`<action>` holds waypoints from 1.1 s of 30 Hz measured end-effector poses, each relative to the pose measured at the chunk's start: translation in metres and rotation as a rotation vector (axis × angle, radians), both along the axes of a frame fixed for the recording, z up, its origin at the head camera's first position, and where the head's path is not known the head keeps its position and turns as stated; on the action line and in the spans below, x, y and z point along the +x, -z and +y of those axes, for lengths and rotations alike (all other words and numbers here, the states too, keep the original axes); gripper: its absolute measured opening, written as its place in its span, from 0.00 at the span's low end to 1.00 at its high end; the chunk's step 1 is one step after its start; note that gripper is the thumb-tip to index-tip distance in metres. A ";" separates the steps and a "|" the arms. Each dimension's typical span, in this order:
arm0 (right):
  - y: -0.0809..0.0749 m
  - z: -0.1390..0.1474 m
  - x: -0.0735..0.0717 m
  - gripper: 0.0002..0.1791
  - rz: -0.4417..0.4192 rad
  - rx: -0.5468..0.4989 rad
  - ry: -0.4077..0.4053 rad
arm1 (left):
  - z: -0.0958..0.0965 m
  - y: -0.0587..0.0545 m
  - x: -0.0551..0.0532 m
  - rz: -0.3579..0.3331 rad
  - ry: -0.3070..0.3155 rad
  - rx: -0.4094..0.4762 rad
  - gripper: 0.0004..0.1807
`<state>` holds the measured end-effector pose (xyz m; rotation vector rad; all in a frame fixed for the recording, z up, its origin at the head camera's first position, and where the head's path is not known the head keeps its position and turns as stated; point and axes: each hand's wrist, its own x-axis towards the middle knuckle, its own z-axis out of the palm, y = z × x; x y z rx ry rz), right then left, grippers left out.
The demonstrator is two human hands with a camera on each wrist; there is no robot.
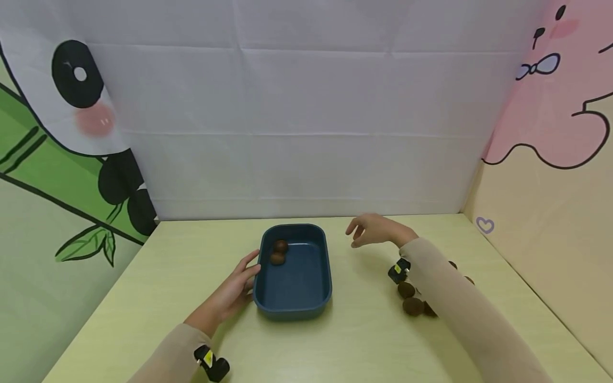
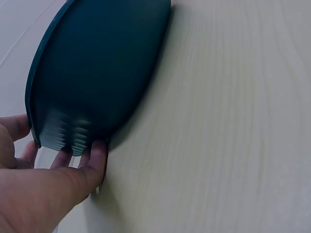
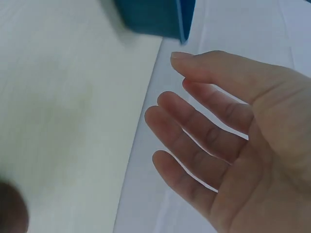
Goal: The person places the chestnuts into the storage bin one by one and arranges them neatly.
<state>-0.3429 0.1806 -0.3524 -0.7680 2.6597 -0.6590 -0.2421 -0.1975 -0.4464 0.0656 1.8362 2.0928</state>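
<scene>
A dark blue rectangular tray (image 1: pixel 299 290) stands on the table, with two round brown balls (image 1: pixel 277 258) inside near its left wall. My left hand (image 1: pixel 232 292) rests against the tray's left side, fingertips at the rim and on the outer wall. The left wrist view shows its fingers (image 2: pixel 98 153) lying on that wall. Off the tray's right side, my right hand (image 1: pixel 378 230) is held over the table, fingers loosely bent and nothing in them. In the right wrist view its palm (image 3: pixel 243 155) is bare, and a tray corner (image 3: pixel 165 24) shows beyond the thumb.
Several more brown balls (image 1: pixel 413 306) lie on the table at the right, partly hidden under my right forearm (image 1: pixel 460 303). A white sheet (image 1: pixel 311 133) closes off the back, and printed panels stand at the left and right.
</scene>
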 end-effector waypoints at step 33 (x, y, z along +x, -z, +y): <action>0.062 0.105 0.038 0.16 -0.043 -0.020 0.031 | -0.001 -0.001 0.002 0.000 -0.007 -0.006 0.34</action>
